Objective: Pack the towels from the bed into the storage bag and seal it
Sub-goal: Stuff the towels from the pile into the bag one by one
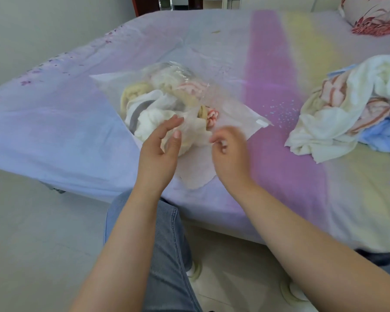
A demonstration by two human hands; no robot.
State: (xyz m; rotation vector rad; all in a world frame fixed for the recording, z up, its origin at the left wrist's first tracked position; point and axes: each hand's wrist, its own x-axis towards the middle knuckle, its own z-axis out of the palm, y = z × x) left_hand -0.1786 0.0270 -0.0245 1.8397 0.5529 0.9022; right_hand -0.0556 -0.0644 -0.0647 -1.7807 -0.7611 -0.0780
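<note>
Towels are already bunching up inside the clear storage bag (167, 95), which is lying on the bed (54, 122) right in front of you with its mouth turned toward your hands. You are keeping it close to the near edge, probably so you can feed cloth in without leaning.

Your left hand (161, 143) is hovering at the opening with fingers spread and loosely curved, thumb apart from the rest, clamped on nothing. It seems to be steadying or lifting the thin plastic lip so the mouth stays open, though the film is too sheer to tell whether skin is actually touching it.

Your right hand (229, 149) is blurring with motion just beside the mouth. The fingers are curling inward as if pinching the edge of the plastic, but the smear is hiding whether they are closed on it, so I cannot tell.

A white flap of the bag (241, 122) is lying flat under and beyond your right hand, likely the unfilled end where the seal strip runs.

Off to your right, well apart from the bag, a loose pile of towels (347, 109) is waiting: white, peach-striped and pale blue ones heaped together. So you are only partway through packing, and sealing is not yet due.
</note>
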